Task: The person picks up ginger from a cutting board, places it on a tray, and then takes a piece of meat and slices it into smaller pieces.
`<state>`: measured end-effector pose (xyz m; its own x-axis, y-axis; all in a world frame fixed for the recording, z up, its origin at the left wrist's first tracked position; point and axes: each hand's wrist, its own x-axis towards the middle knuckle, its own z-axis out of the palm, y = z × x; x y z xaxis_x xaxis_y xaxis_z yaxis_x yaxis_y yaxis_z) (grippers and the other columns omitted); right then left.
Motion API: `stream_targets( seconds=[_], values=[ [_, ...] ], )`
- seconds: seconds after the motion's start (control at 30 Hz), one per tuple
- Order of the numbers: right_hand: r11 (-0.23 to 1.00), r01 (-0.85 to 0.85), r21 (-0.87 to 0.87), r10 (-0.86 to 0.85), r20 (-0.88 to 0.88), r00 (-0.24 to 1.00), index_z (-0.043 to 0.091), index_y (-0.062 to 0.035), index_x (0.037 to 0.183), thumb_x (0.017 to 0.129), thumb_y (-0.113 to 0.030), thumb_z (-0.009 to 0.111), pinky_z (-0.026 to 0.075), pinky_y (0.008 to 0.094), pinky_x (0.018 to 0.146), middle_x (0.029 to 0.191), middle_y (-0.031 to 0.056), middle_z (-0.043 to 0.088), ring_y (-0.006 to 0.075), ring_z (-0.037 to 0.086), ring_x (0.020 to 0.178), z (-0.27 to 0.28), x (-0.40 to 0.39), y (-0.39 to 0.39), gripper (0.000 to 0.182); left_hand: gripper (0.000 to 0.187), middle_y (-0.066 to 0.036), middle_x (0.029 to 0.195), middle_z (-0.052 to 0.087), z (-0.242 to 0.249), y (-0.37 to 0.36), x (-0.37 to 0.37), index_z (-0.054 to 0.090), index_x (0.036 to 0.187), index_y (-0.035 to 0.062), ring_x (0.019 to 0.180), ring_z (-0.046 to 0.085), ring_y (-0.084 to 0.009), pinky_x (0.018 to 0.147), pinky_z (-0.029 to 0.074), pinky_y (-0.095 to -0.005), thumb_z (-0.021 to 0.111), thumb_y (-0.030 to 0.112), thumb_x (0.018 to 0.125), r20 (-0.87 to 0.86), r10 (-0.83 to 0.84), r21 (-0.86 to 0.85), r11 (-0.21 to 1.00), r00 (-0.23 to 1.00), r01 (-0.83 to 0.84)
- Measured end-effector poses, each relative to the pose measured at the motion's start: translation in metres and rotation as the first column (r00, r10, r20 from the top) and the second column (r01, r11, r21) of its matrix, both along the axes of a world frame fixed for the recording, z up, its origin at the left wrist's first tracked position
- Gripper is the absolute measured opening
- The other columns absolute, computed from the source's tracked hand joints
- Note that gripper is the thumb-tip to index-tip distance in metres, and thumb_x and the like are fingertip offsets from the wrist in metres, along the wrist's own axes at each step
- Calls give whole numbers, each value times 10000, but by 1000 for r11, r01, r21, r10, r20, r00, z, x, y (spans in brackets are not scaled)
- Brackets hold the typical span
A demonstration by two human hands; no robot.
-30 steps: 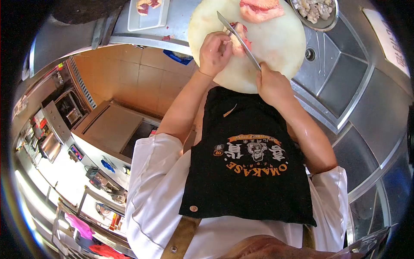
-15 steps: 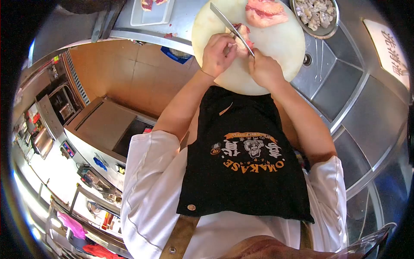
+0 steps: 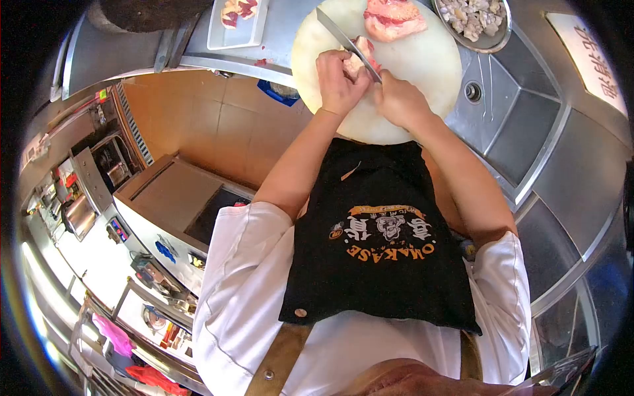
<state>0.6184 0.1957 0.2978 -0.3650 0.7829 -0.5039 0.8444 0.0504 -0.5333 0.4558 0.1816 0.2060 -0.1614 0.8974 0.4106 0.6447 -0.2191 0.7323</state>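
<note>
My right hand (image 3: 401,100) is wrapped round the handle of a knife (image 3: 340,37), whose long blade slants up and left. The blade lies across a piece of raw meat (image 3: 354,65) with pale fat and red flesh. Fingers curled, my left hand (image 3: 340,84) grips this piece at its near left side. Both hands are over a round white cutting board (image 3: 429,72). A larger chunk of raw meat (image 3: 394,18), red with a fatty layer, lies on the board's far side, apart from my hands.
Left of the board, a white tray (image 3: 259,30) holds some cut meat. A metal bowl (image 3: 503,39) of pale chopped pieces stands at the upper right. Beside the board is a steel sink (image 3: 512,132) with tongs (image 3: 489,89) in it. A white sign (image 3: 584,56) lies further right.
The camera view has shifted a little. My left hand has turned slightly and holds the meat nearer its close end. The knife remains across the same piece.
</note>
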Motion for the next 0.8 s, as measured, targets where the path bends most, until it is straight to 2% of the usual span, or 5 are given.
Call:
stream_targets(
  seconds=[0.13,0.33,0.43,0.53,0.8],
  values=[
    [997,56,-46,-56,-14,998,544,13,1228,1028,-300,491,525,590,835,912,300,710,491,694,889,14,-1,-3,375,481,-182,1067,576,-3,-1,1,532,1098,24,1039,534,-398,915,454,-495,807,95,710,-9,18,19,1000,1000,-18],
    [998,48,-31,-47,23,999,552,18,1225,1040,-263,501,518,601,816,899,323,698,509,684,871,30,33,-48,341,472,-199,1092,581,-4,2,2,533,1102,17,1052,539,-405,927,455,-499,798,101,721,-5,40,17,999,999,-39],
    [988,81,-134,-61,152,987,556,24,1233,1043,-247,504,519,604,812,899,326,697,512,683,873,39,37,-60,335,475,-207,1106,583,-2,-1,1,541,1115,13,1057,544,-408,930,462,-501,794,101,722,-4,31,-2,1000,1000,-31],
    [999,38,-26,-36,101,994,558,27,1245,1042,-246,500,522,602,810,898,324,698,510,685,869,14,36,-55,344,472,-211,1121,587,-4,-2,3,563,1122,8,1057,550,-407,928,471,-498,794,102,722,-7,13,-27,1000,1000,-13],
    [998,33,47,-33,3,999,573,16,1249,1022,-254,515,523,601,826,939,319,707,503,686,904,-18,-8,6,357,451,-209,1124,591,-5,-5,0,588,1112,14,1063,554,-406,921,480,-494,809,119,733,8,-54,-27,998,998,55]
  ],
)
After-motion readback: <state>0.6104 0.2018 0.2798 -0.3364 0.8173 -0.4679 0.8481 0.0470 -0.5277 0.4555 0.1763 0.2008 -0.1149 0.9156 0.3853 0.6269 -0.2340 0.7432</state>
